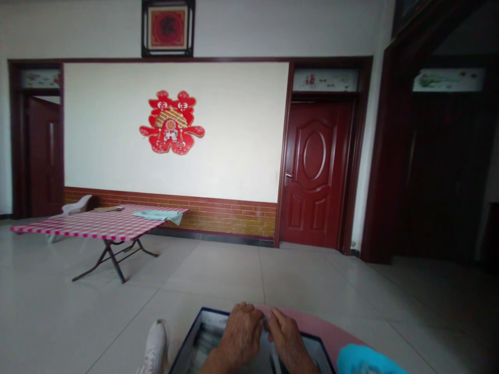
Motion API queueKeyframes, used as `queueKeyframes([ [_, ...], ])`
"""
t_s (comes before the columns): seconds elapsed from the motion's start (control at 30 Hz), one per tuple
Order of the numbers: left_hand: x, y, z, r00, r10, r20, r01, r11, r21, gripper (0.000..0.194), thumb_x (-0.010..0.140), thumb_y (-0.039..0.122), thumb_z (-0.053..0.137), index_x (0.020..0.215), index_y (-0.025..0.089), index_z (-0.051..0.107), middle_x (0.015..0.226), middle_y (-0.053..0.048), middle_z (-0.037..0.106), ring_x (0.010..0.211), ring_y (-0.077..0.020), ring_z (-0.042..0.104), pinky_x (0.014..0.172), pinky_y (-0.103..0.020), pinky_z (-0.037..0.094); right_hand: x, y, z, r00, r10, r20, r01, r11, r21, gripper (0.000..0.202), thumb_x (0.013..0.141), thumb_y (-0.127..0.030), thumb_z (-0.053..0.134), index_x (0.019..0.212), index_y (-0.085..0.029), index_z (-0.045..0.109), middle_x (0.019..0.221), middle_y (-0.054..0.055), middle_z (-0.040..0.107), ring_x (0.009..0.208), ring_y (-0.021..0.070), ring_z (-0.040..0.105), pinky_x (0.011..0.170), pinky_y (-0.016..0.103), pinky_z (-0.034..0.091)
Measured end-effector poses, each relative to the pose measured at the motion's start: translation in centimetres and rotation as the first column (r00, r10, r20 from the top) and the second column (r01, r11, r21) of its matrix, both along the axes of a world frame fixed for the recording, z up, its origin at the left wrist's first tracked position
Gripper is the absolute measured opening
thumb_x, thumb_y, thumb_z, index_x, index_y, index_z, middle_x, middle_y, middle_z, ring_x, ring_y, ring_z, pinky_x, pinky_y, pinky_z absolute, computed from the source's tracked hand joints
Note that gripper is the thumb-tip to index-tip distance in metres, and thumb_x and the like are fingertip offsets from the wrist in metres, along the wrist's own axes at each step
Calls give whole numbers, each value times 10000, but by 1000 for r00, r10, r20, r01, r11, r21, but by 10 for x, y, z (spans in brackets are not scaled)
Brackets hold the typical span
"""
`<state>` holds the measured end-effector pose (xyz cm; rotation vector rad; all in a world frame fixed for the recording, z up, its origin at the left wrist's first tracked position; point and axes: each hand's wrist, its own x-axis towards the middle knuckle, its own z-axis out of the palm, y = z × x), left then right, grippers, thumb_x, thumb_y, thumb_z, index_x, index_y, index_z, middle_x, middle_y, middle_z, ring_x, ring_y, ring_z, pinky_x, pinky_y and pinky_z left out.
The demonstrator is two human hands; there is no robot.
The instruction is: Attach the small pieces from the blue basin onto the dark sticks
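Note:
My left hand [240,335] and my right hand [287,338] are close together at the bottom of the view, above a shallow pale box with a dark blue rim [212,310]. The fingers of both hands are curled inward and nearly meet. Whatever they pinch between them is small, greyish and mostly hidden. Under my right hand a narrow pale strip [275,359] runs down into the box. Blurred grey, dark-edged items [206,343] lie in the box left of my left hand.
The box rests on a pink rounded surface [331,332]. At the right is a bright blue bag or cloth [364,358]. A white shoe [156,343] stands left on the tiled floor. Farther off are a checked folding table [105,222], a white chair [77,205] and a red door [315,171].

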<state>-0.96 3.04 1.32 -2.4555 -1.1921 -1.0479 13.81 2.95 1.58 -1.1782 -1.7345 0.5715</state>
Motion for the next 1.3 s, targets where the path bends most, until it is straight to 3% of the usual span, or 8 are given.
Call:
queueKeyframes([
  [0.3, -1, 2, -2, 1000, -10, 26, 9, 999, 37, 215, 828, 142, 368, 805, 184, 577, 720, -57, 578, 750, -198, 550, 730, -336, 438, 3, -6, 10, 997, 72, -12, -72, 997, 1, 246, 804, -376, 422, 762, -200, 588, 593, -15, 592, 598, 154, 547, 590, 245, 417],
  [0.63, 1, 1, -2, 1000, -9, 10, 9, 1000, -4, 253, 833, 151, 341, 801, 182, 590, 734, -73, 584, 748, -209, 541, 726, -351, 433, 2, -2, 1, 999, -8, 39, 9, 1000, -17, 446, 824, -539, 343, 632, -209, 574, 558, 4, 584, 584, 149, 525, 591, 237, 409],
  [0.97, 0, 1, -3, 1000, -6, -2, 6, 1000, 14, 227, 825, 137, 356, 791, 180, 576, 760, -72, 594, 756, -200, 543, 735, -340, 429, 0, -1, 1, 997, 5, 76, -4, 1000, -15, 434, 843, -527, 305, 668, -211, 546, 569, 1, 576, 586, 147, 527, 571, 229, 400],
  [1.3, 2, -2, 2, 997, 28, -74, -35, 995, -91, 197, 825, 150, 388, 828, 178, 583, 776, -70, 599, 759, -214, 533, 729, -346, 402, -3, 3, -6, 990, -36, 137, 38, 999, -9, 529, 863, -531, 189, 597, -212, 516, 507, 15, 546, 550, 149, 516, 546, 234, 388],
])
